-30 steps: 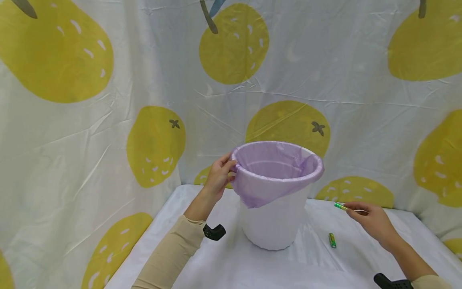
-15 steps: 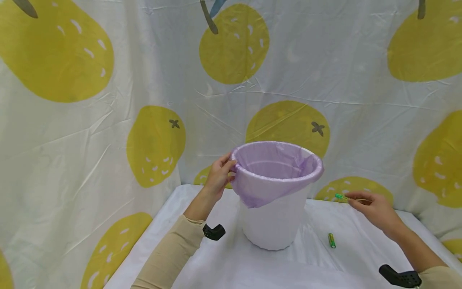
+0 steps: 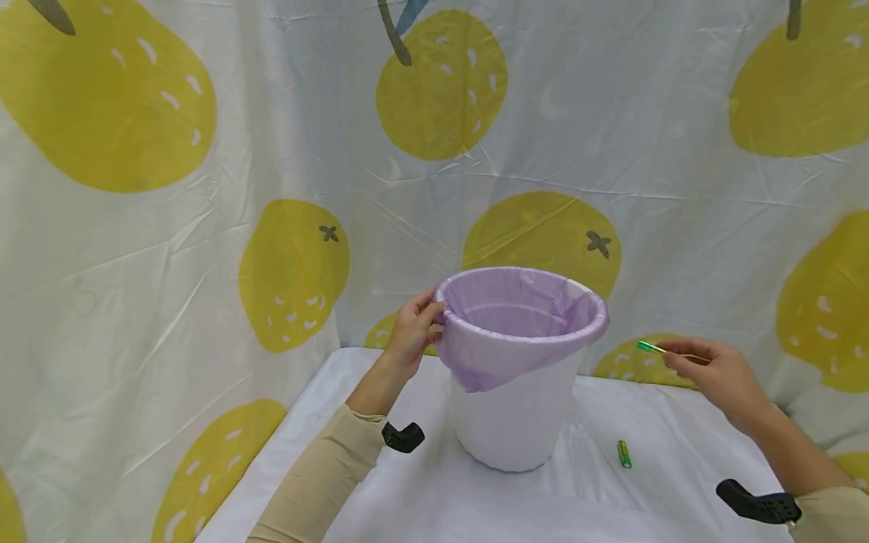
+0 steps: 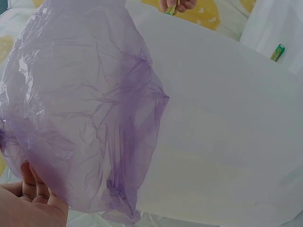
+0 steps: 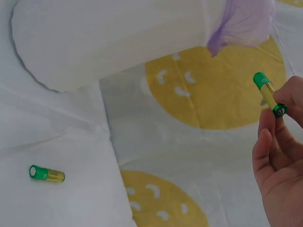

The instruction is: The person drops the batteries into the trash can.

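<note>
A white trash can (image 3: 512,422) stands upright on the white-covered table, its rim wrapped in a thin purple trash bag (image 3: 489,354) that also lines the inside. My left hand (image 3: 409,332) grips the rim from the left, thumb at the edge and fingers against the bag; the left wrist view shows these fingers at the purple film (image 4: 85,118). To the right of the can, my right hand (image 3: 716,377) pinches a small green and gold battery (image 3: 649,347) between thumb and fingertips, raised above the table. Another battery (image 3: 624,454) lies on the table below that hand.
Behind the table hangs a white curtain (image 3: 407,219) printed with big yellow fruit. The table's back edge (image 3: 679,386) runs behind the can, close to the curtain. Black wrist devices (image 3: 403,437) are worn on both forearms over beige sleeves.
My right hand has risen with the pinched battery, its wrist shifting slightly right. My left hand, the trash can and the battery on the table stay in place.
</note>
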{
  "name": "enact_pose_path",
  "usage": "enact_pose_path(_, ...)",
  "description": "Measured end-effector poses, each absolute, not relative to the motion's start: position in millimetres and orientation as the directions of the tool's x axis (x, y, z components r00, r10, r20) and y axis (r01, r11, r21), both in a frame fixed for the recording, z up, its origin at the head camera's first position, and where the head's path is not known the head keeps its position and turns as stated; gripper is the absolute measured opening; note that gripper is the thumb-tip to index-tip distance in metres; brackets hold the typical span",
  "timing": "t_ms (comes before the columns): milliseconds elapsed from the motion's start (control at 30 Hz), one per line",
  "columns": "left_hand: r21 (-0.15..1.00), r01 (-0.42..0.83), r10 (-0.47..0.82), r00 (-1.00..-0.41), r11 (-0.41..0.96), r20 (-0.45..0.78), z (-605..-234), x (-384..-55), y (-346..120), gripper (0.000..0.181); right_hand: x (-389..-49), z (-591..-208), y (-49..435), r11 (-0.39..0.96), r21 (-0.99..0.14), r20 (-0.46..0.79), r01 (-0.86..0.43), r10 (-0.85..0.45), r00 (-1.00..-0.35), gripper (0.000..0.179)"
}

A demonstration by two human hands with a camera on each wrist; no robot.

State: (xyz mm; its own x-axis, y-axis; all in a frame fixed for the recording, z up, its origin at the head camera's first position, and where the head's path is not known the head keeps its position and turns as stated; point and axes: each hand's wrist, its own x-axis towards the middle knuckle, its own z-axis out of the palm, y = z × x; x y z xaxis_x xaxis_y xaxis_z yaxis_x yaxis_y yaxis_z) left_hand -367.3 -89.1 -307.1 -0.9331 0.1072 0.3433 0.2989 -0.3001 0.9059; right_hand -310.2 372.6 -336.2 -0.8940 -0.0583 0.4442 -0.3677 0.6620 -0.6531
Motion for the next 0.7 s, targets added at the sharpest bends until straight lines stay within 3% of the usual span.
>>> enact_pose_path(700, 0.901, 0.311, 0.110, -0.927, -0.303, 0.358, -309.2, -368.1, -89.5, 0.049, -319.2, -259.5, 324.3, 0.641, -0.645, 0.475, -0.416, -0.090, -0.875, 0.039)
